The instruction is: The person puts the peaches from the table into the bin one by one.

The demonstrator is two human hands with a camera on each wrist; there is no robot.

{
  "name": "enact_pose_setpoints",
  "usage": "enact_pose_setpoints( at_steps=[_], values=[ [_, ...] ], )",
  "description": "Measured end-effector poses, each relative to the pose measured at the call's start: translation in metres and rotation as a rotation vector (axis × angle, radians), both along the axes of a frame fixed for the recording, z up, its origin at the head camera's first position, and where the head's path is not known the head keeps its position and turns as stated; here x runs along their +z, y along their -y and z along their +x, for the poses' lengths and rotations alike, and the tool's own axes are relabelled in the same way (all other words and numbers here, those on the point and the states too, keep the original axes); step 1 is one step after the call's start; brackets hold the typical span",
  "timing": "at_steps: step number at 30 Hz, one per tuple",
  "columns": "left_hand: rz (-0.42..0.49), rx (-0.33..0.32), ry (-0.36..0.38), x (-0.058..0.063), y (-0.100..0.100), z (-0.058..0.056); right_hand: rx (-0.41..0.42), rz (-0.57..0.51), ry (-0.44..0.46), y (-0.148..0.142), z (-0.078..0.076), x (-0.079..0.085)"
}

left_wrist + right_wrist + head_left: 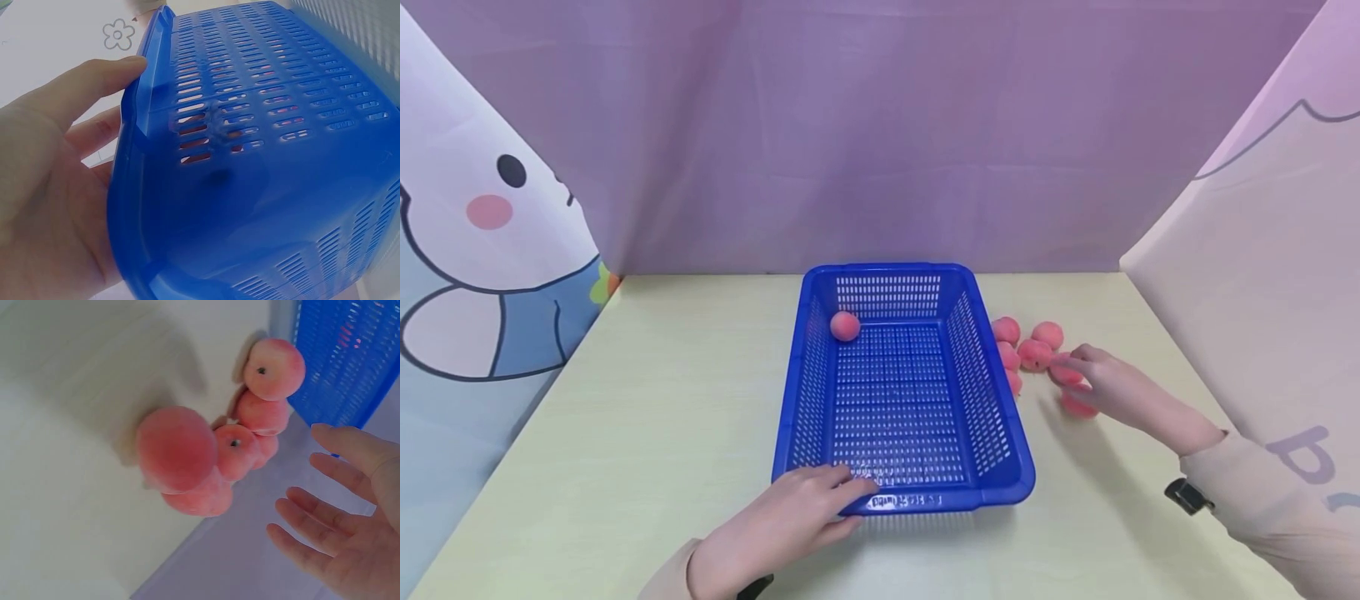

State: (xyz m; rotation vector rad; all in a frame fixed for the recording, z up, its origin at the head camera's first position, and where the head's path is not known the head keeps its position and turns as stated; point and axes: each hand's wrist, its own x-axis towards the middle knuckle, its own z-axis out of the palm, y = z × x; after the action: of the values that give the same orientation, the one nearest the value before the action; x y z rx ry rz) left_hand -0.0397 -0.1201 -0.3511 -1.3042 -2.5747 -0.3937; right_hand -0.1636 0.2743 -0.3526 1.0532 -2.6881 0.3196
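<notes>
A blue plastic basket (906,417) with slotted walls stands mid-table. Inside it, by the far left corner, lies one pink peach (845,326). My left hand (782,517) grips the basket's near rim; in the left wrist view the thumb (109,81) lies on the outer side and the fingers pass behind the rim. Several peaches (1035,355) sit in a cluster beside the basket's right wall. Over the nearer ones hovers my right hand (1112,387), its relaxed fingers (306,515) spread and holding nothing. A large peach (177,450) appears apart from these fingers in the right wrist view.
The pale tabletop (647,400) extends left and right of the basket. A purple cloth (880,142) hangs behind the table. Printed cloths stand at the left (527,317) and at the right (1262,275).
</notes>
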Motion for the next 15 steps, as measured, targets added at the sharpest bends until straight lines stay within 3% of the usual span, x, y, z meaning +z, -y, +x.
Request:
enact_pose_setpoints(
  at_steps=[5,15],
  values=[
    [-0.013,0.005,-0.001,0.001,0.0,0.0,-0.018,0.01,0.046,-0.007,-0.002,-0.007],
    [-0.005,0.005,-0.011,-0.001,0.0,0.0,-0.143,0.018,0.313,-0.017,-0.004,-0.015]
  ],
)
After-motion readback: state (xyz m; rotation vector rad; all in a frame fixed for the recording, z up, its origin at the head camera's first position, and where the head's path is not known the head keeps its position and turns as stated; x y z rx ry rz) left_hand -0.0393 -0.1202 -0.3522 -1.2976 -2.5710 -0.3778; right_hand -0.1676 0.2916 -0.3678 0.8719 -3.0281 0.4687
